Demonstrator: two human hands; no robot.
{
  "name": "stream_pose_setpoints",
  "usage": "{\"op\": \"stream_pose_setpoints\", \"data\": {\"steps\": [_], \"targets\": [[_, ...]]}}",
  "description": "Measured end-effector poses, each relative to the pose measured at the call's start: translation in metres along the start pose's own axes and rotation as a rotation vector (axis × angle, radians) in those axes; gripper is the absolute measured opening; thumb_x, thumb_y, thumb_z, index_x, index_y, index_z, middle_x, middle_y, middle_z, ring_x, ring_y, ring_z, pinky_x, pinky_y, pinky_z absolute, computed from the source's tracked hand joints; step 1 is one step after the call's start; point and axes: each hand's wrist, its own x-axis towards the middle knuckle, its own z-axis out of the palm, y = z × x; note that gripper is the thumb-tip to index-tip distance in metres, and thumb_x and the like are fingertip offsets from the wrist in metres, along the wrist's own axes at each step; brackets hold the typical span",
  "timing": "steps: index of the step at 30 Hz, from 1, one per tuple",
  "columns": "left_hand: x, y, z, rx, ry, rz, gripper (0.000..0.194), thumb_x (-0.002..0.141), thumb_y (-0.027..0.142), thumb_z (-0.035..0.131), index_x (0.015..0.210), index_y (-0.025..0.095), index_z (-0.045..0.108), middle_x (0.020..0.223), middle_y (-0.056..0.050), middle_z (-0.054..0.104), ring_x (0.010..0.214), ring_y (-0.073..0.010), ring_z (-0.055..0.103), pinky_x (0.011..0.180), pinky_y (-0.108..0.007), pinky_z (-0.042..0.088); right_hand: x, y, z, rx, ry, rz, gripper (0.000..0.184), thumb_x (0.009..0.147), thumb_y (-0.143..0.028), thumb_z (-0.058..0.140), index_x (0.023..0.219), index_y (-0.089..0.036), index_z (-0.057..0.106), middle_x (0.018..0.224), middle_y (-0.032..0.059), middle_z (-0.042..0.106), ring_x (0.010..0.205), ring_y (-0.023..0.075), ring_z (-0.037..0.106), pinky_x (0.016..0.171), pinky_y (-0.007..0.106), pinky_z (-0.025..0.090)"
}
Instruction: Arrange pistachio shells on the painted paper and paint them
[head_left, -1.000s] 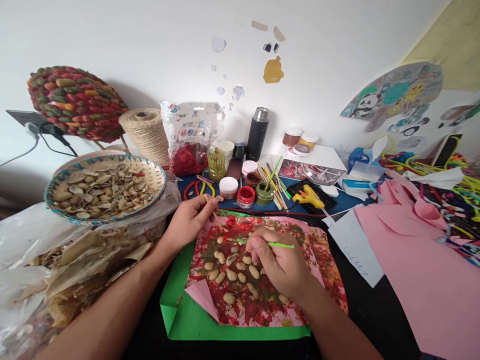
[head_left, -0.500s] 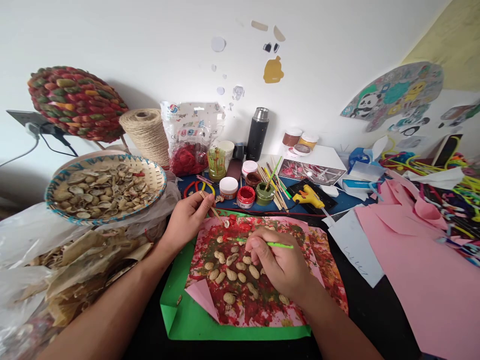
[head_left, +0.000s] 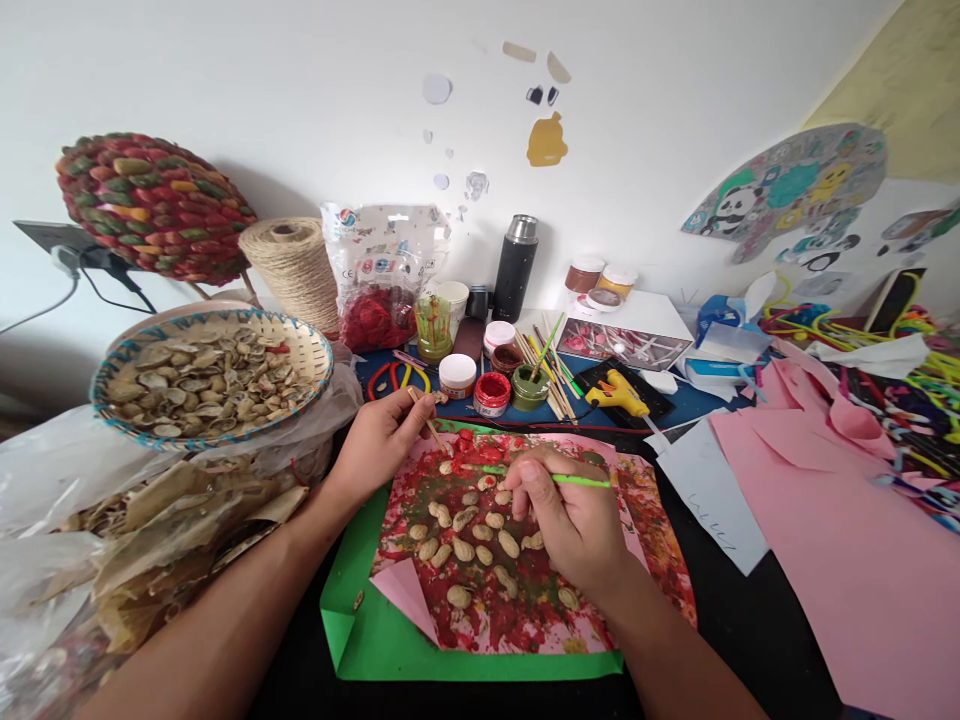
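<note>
My left hand (head_left: 381, 440) pinches a thin wooden stick (head_left: 433, 434) that slants down toward a pale peanut shell (head_left: 445, 467). Between the fingers of my right hand (head_left: 574, 515) is a green paintbrush (head_left: 583, 481). Its tip points left, close to that pale shell; whether it touches cannot be made out. Several peanut shells (head_left: 508, 543) lie spread below the brush on pink paper (head_left: 491, 628) smeared with red and green paint. A green sheet (head_left: 390, 655) lies underneath. Open jars of red paint (head_left: 492, 392) and green paint (head_left: 534, 400) stand beyond the paper.
On the left is a woven basket (head_left: 322, 385) of shell pieces, near a twine spool (head_left: 289, 262). A yellow glue gun (head_left: 621, 394), wooden sticks (head_left: 553, 395) and a black flask (head_left: 516, 270) stand or lie at the back. Pink sheets (head_left: 817, 560) cover the right.
My right hand and the brush have shifted right, and the brush tip has moved slightly up. My left hand has moved slightly right with the stick.
</note>
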Motion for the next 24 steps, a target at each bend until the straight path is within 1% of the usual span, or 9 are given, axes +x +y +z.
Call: {"op": "stream_pose_setpoints", "data": {"steps": [2, 8, 15, 18, 21, 24], "targets": [[0.0000, 0.0008, 0.0001, 0.021, -0.007, 0.005, 0.048, 0.104, 0.059, 0.051, 0.076, 0.021, 0.061, 0.069, 0.000, 0.067, 0.066, -0.0169, 0.059, 0.067, -0.027, 0.046, 0.0006, 0.0008, 0.0002, -0.010, 0.012, 0.008, 0.045, 0.116, -0.043, 0.043, 0.087, -0.022, 0.070, 0.063, 0.0002, 0.065, 0.056, 0.0156, 0.064, 0.058, 0.027, 0.050], [0.0000, 0.0024, -0.0006, 0.037, 0.000, 0.011, 0.047, 0.104, 0.057, 0.050, 0.075, 0.021, 0.060, 0.068, 0.001, 0.067, 0.065, -0.0164, 0.059, 0.066, -0.026, 0.045, 0.0015, -0.0009, -0.0002, -0.046, -0.015, -0.012, 0.045, 0.116, -0.041, 0.043, 0.085, -0.021, 0.069, 0.062, 0.0000, 0.064, 0.057, 0.0152, 0.064, 0.059, 0.027, 0.049], [0.0003, 0.0017, -0.0013, 0.070, -0.016, 0.013, 0.049, 0.104, 0.057, 0.049, 0.073, 0.021, 0.058, 0.068, 0.000, 0.067, 0.064, -0.0163, 0.058, 0.065, -0.026, 0.044, 0.0019, 0.0031, 0.0012, -0.004, 0.030, 0.032, 0.045, 0.116, -0.044, 0.044, 0.087, -0.021, 0.070, 0.065, 0.0008, 0.066, 0.055, 0.0147, 0.064, 0.056, 0.026, 0.050], [-0.0002, 0.0032, -0.0018, 0.040, 0.021, 0.013, 0.048, 0.104, 0.057, 0.050, 0.074, 0.021, 0.059, 0.068, 0.000, 0.066, 0.064, -0.0162, 0.057, 0.065, -0.026, 0.044, 0.0014, 0.0057, 0.0019, -0.001, 0.037, 0.055, 0.044, 0.116, -0.045, 0.043, 0.089, -0.022, 0.070, 0.068, 0.0015, 0.066, 0.059, 0.0156, 0.065, 0.057, 0.025, 0.053], [-0.0012, 0.0044, -0.0023, -0.007, 0.076, 0.028, 0.046, 0.104, 0.055, 0.052, 0.075, 0.021, 0.058, 0.068, 0.001, 0.064, 0.065, -0.0157, 0.057, 0.064, -0.026, 0.044, 0.0006, 0.0075, 0.0027, -0.017, 0.007, 0.088, 0.043, 0.116, -0.045, 0.043, 0.091, -0.022, 0.070, 0.072, 0.0028, 0.068, 0.064, 0.0169, 0.068, 0.058, 0.025, 0.055], [-0.0017, 0.0041, -0.0020, -0.007, 0.058, 0.038, 0.045, 0.104, 0.053, 0.052, 0.074, 0.020, 0.059, 0.068, 0.001, 0.064, 0.065, -0.0154, 0.057, 0.065, -0.026, 0.044, 0.0008, 0.0077, 0.0033, -0.034, -0.013, 0.108, 0.043, 0.116, -0.046, 0.043, 0.091, -0.022, 0.069, 0.074, 0.0034, 0.069, 0.064, 0.0170, 0.069, 0.059, 0.025, 0.056]]}}
